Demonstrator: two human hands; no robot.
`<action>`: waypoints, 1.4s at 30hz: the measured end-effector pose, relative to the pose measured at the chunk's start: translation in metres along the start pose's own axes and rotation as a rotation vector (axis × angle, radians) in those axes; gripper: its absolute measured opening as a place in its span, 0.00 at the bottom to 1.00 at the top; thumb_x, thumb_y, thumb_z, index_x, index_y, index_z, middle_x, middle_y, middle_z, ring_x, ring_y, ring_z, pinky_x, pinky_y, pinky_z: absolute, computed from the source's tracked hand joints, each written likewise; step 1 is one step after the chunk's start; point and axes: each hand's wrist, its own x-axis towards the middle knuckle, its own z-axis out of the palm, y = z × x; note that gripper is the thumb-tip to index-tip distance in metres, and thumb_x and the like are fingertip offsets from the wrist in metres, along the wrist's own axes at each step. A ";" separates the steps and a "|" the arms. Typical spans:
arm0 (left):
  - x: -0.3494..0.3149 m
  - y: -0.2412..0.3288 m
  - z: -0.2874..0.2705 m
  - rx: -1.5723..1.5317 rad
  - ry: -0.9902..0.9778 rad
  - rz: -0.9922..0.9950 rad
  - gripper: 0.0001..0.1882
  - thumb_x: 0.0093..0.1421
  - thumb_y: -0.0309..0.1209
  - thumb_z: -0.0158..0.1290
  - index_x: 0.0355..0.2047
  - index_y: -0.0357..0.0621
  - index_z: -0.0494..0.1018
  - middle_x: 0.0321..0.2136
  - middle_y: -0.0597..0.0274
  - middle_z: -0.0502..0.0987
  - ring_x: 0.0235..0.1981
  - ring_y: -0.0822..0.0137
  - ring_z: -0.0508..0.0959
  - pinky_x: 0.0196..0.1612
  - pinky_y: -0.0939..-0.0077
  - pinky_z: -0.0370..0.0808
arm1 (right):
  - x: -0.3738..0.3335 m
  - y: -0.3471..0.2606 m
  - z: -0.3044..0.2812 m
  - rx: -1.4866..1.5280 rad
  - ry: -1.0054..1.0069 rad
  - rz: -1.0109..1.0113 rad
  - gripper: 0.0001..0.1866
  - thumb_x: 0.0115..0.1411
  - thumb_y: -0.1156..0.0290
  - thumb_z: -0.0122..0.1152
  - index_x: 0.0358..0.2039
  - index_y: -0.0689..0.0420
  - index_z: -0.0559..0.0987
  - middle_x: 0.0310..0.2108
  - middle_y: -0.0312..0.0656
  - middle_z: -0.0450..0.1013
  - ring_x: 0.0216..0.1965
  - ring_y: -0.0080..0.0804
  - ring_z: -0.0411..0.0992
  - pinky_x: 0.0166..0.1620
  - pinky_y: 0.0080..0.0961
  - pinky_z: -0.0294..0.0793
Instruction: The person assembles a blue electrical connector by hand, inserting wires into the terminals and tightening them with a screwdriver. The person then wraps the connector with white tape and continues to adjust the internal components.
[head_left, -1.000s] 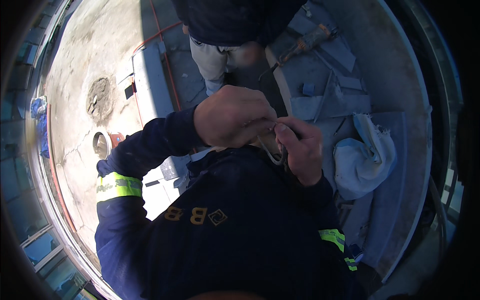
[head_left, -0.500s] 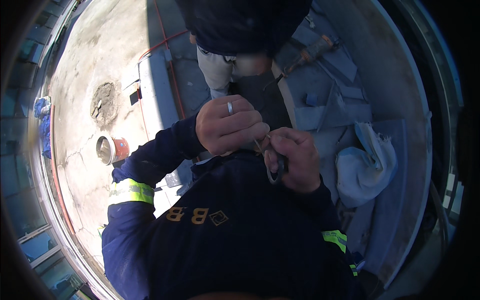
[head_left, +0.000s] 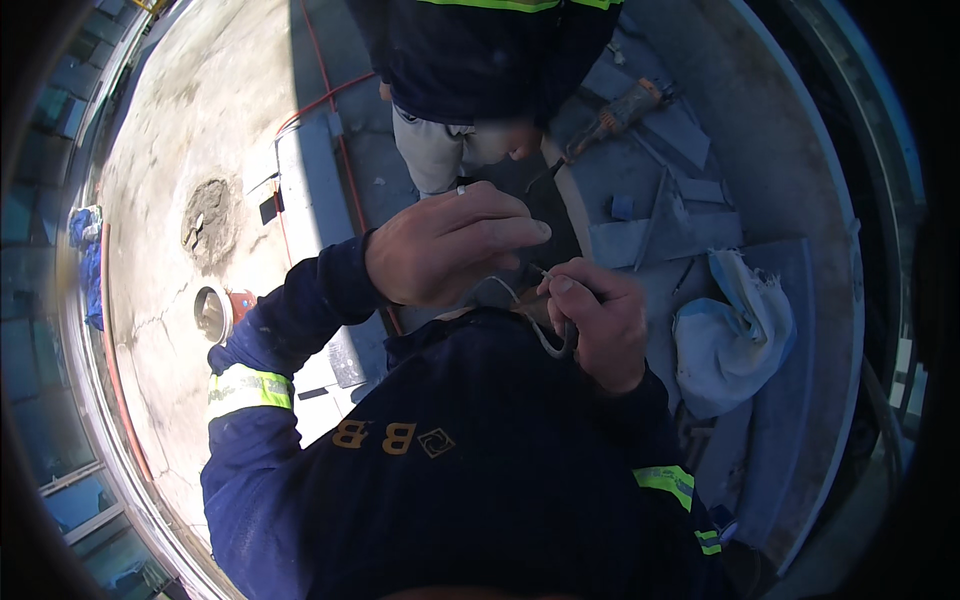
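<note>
A bucket (head_left: 241, 303) is at the left of the frame, near the left sleeve (head_left: 290, 325). The left hand (head_left: 440, 245), at centre, has its index finger extended and apart from the thumb; whether it has hold of anything cannot be told. A thin pale cord (head_left: 545, 343) loops below and between both hands. The right hand (head_left: 598, 325) pinches the cord between thumb and curled fingers. A white sack (head_left: 730, 345) lies at right.

From the cord (head_left: 549, 346) gripped in the right hand (head_left: 602, 328), the left hand (head_left: 445, 248) is just left, the bucket (head_left: 242, 303) farther left, the sack (head_left: 725, 350) right, the power tool (head_left: 625, 112) ahead-right, a co-worker (head_left: 465, 70) ahead.
</note>
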 end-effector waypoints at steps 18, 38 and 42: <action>0.013 0.009 -0.022 -0.275 -0.196 -0.421 0.09 0.53 0.22 0.61 0.37 0.37 0.79 0.32 0.56 0.78 0.30 0.59 0.79 0.34 0.73 0.75 | 0.005 -0.002 0.016 -0.466 0.155 -0.489 0.04 0.56 0.78 0.61 0.29 0.65 0.80 0.19 0.42 0.72 0.18 0.28 0.70 0.24 0.23 0.67; 0.009 0.002 -0.033 -0.876 -0.191 -0.812 0.08 0.65 0.31 0.57 0.38 0.37 0.79 0.32 0.63 0.78 0.33 0.75 0.77 0.37 0.79 0.74 | 0.012 -0.013 0.014 -0.148 0.038 -0.169 0.10 0.59 0.72 0.57 0.28 0.66 0.80 0.17 0.37 0.71 0.18 0.21 0.67 0.25 0.21 0.64; 0.005 -0.009 -0.024 -1.062 -0.245 -0.812 0.11 0.65 0.32 0.58 0.40 0.35 0.78 0.32 0.62 0.79 0.33 0.74 0.78 0.37 0.79 0.76 | 0.018 -0.007 0.010 0.122 -0.091 -0.038 0.11 0.61 0.71 0.56 0.29 0.66 0.81 0.17 0.34 0.70 0.19 0.17 0.66 0.25 0.18 0.63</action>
